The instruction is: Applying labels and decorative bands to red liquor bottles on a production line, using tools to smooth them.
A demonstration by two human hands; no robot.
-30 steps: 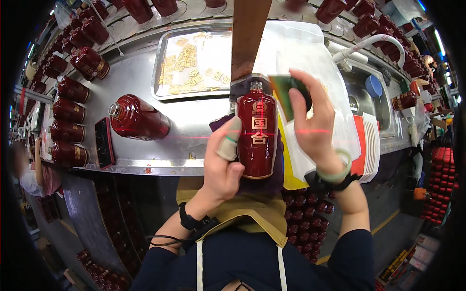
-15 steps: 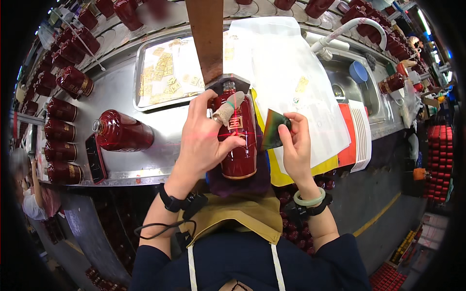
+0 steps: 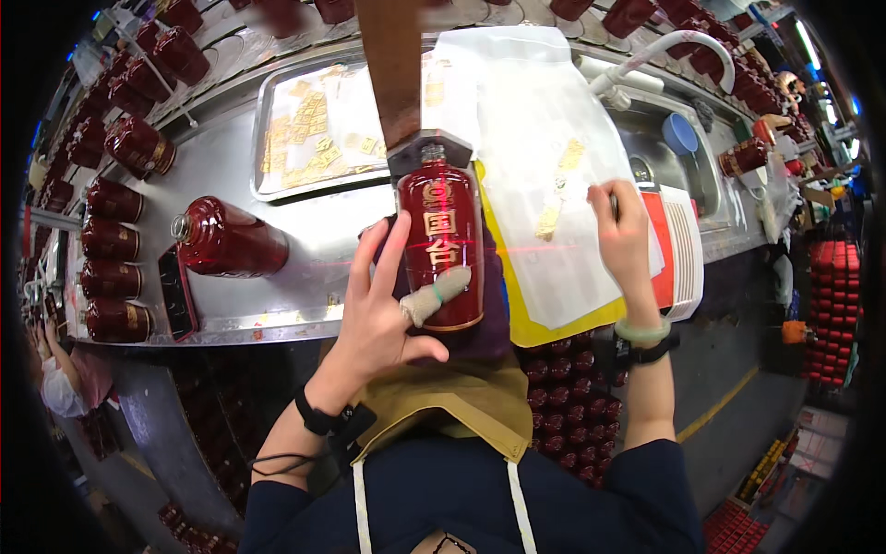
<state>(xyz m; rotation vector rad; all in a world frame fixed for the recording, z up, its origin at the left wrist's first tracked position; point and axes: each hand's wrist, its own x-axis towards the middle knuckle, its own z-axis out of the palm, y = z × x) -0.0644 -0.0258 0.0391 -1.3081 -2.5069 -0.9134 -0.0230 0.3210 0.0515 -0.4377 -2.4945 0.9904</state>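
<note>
A dark red glass bottle (image 3: 463,231) with gold characters down its front lies in front of me, its neck against a dark block. My left hand (image 3: 374,309) has its fingers apart. Its finger in a cloth cover (image 3: 436,297) touches the lower front of the bottle, and the thumb is stretched out below. To the right, my right hand (image 3: 625,231) is raised over a white sheet (image 3: 517,120) with its fingers curled closed. A small dark bit shows at those fingers; what they hold is unclear. Gold stickers (image 3: 548,222) lie on the sheet.
A metal tray (image 3: 261,157) with gold stickers stands behind on the left. Another red bottle (image 3: 231,238) lies beside a dark phone-like object (image 3: 175,295). A sink (image 3: 711,189) with a blue bowl (image 3: 680,136) is at right. A brown upright bar (image 3: 392,65) rises behind the bottle.
My right hand has moved right, away from the bottle; the dark square sheet it held is no longer visible. My left hand has slid down the bottle, uncovering more gold characters.
</note>
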